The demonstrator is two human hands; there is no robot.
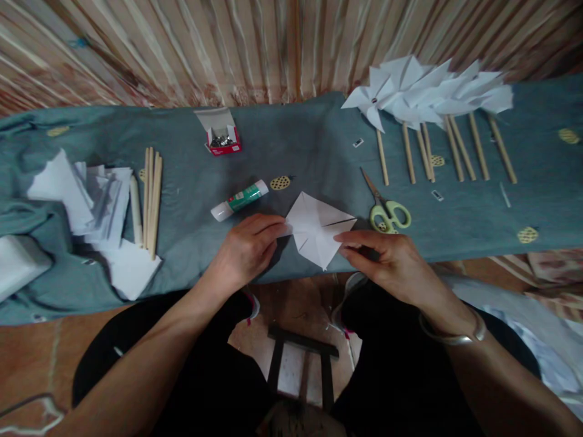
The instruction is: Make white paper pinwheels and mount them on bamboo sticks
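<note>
Between my two hands is a white paper square with slits cut in from its corners toward the middle. The left edge of the paper is pinched in the fingers of my left hand. On the opposite side, my right hand grips the paper's right part between thumb and fingers. A green and white glue stick lies just beyond my left hand. Scissors with light green handles rest beyond my right hand, blades pointing away.
Several paper pinwheels on wooden sticks lie at the back right. A small red box of metal pieces stands open at the back. Cut paper sheets and wooden sticks lie at left on the green cloth.
</note>
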